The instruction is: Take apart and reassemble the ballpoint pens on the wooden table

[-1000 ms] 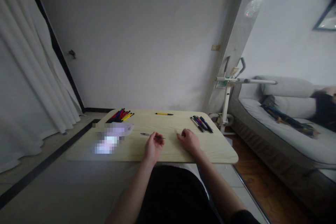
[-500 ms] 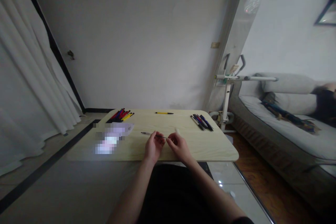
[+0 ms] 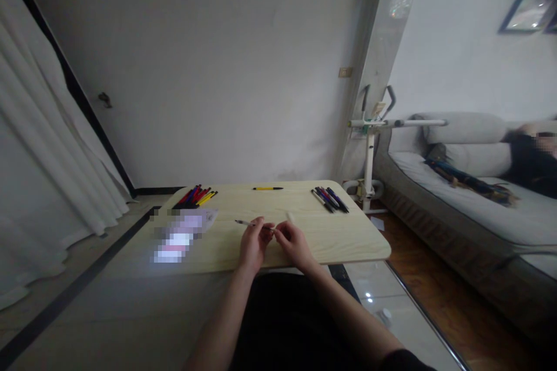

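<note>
My left hand (image 3: pixel 253 243) is closed round a thin pen part (image 3: pixel 244 223) whose end sticks out to the left, just above the light wooden table (image 3: pixel 348 240). My right hand (image 3: pixel 293 241) is pinched at the other tip of that part, fingers touching my left fingers. A small pale piece (image 3: pixel 290 217) lies on the table just beyond my right hand.
A heap of red, blue and yellow pens (image 3: pixel 194 196) lies at the back left, a single yellow pen (image 3: pixel 267 188) at the back middle, a row of dark pens (image 3: pixel 329 199) at the back right. A plastic bag (image 3: pixel 185 229) lies left. A sofa (image 3: pixel 461 197) with a person stands right.
My right hand has moved left from the table to meet my left hand at the pen part's tip. The view has shifted a little to the right.
</note>
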`<state>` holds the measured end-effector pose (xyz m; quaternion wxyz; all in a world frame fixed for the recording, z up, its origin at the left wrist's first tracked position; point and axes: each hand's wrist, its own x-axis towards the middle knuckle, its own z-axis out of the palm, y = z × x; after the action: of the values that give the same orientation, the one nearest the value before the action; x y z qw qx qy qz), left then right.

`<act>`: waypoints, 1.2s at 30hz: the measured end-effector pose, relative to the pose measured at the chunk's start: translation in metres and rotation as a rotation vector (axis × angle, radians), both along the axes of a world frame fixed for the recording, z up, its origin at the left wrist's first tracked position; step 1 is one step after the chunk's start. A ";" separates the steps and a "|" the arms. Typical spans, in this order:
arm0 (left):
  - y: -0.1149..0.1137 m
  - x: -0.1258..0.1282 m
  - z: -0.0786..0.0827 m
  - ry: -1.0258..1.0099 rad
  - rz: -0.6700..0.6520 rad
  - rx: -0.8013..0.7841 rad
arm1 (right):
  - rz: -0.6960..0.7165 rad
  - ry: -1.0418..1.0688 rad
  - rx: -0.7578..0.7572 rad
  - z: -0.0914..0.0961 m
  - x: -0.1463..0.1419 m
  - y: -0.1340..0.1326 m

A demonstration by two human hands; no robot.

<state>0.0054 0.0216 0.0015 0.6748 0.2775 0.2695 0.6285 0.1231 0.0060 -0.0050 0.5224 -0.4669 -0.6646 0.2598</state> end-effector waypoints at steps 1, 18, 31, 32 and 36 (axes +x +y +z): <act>0.000 0.000 0.000 0.009 0.008 0.011 | -0.004 0.008 -0.002 -0.001 0.001 0.001; -0.002 0.003 -0.001 0.060 -0.066 0.067 | -0.017 0.153 -0.034 -0.007 0.007 0.009; -0.003 0.002 0.002 0.150 -0.127 0.063 | 0.044 0.292 -0.103 -0.006 0.012 0.008; -0.003 0.002 0.003 0.145 -0.129 0.066 | 0.044 0.293 -0.098 -0.006 0.012 0.008; -0.004 0.001 0.003 0.121 -0.125 0.075 | 0.049 0.284 -0.097 -0.005 0.012 0.007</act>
<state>0.0066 0.0173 0.0042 0.6844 0.3564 0.2680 0.5768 0.1348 0.0131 -0.0102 0.5815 -0.4340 -0.5817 0.3677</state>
